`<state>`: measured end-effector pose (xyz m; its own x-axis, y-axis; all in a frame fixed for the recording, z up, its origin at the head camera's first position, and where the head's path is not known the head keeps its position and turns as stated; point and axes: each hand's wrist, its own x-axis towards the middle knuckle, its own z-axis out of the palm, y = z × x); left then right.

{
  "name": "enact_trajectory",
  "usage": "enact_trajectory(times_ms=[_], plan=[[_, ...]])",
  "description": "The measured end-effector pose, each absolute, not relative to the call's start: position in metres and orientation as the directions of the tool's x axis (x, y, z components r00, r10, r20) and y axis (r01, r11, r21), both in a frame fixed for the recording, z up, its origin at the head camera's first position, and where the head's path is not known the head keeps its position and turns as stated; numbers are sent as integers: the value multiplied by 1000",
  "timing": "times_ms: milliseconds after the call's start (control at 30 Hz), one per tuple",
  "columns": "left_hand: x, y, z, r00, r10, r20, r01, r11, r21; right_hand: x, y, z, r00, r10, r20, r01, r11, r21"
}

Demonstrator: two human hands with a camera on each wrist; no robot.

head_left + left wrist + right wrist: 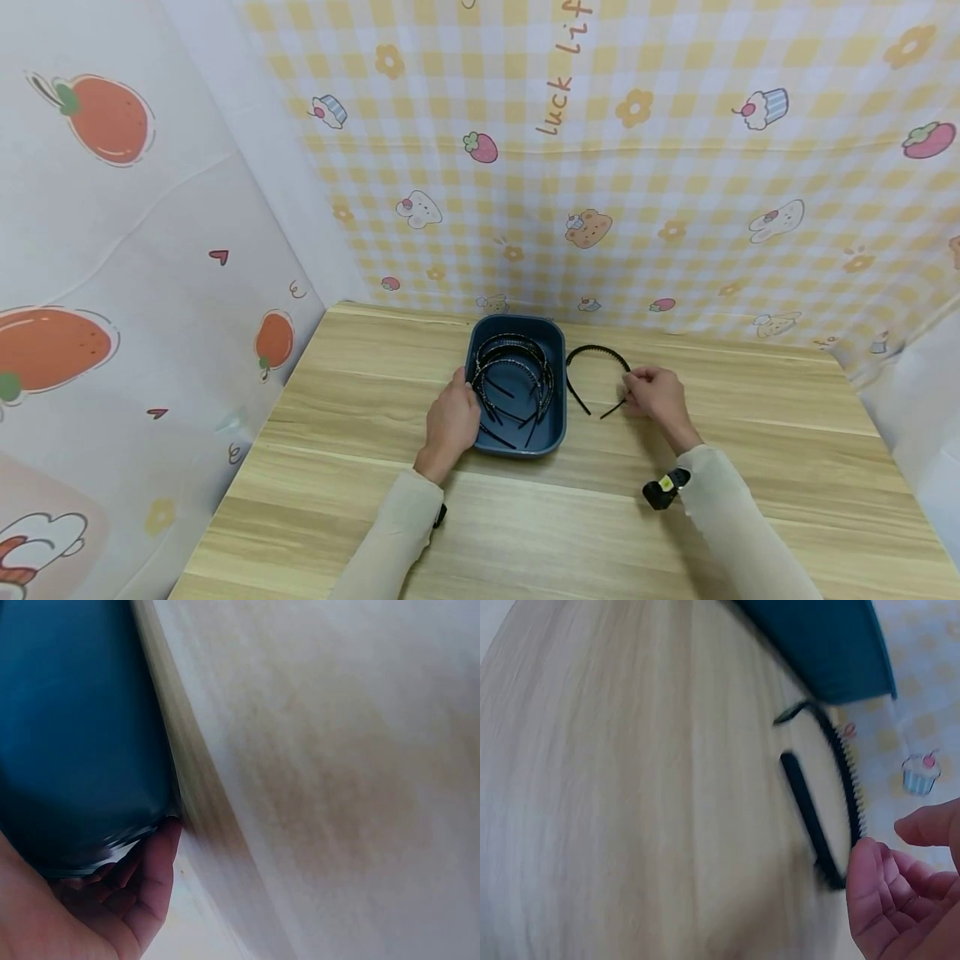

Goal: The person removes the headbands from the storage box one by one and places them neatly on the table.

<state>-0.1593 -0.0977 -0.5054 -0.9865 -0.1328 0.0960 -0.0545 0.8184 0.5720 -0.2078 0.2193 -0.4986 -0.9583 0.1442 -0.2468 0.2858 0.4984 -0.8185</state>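
A dark blue plastic bin (557, 417) stands on the table with several black headbands (517, 367) in it. My left hand (454, 412) grips the bin's left side. In the left wrist view, its fingers (154, 881) lie against the bin's outer wall; its thumb is hidden there. Right of the bin is one black toothed headband (597, 347), its two ends toward me. My right hand (656, 396) is at this headband's right side. The right wrist view shows its fingertips (866, 855) touching the band, while the thumb stands apart from them.
The wood-grain table (540, 533) meets a yellow checked cloth (525, 200) just behind the bin. A white printed cloth (180, 225) hangs along the left side. On the right wrist is a small black device (663, 490).
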Motion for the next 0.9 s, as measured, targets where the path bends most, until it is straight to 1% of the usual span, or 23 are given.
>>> enact_trajectory(times_ms=[133,400,633,733,900], plan=[[-159,-97,-505,-987,-134,93,-56,813,579,-209,208,-491,-972,100,-213,234,494,-837],[-159,-98,-506,-986,-135,101,-53,816,576,-211,180,-476,-986,-67,-152,107,445,-889],[-159,-98,-507,-986,-127,110,-40,816,576,-210,153,-462,-985,-139,-102,45,368,-929],[-159,-98,-507,-986,-125,113,-38,818,575,-209,144,-456,-983,-165,-79,8,394,-919],[-159,-98,-505,-985,-125,122,-34,822,568,-205,132,-451,-973,-221,-60,-58,495,-867]])
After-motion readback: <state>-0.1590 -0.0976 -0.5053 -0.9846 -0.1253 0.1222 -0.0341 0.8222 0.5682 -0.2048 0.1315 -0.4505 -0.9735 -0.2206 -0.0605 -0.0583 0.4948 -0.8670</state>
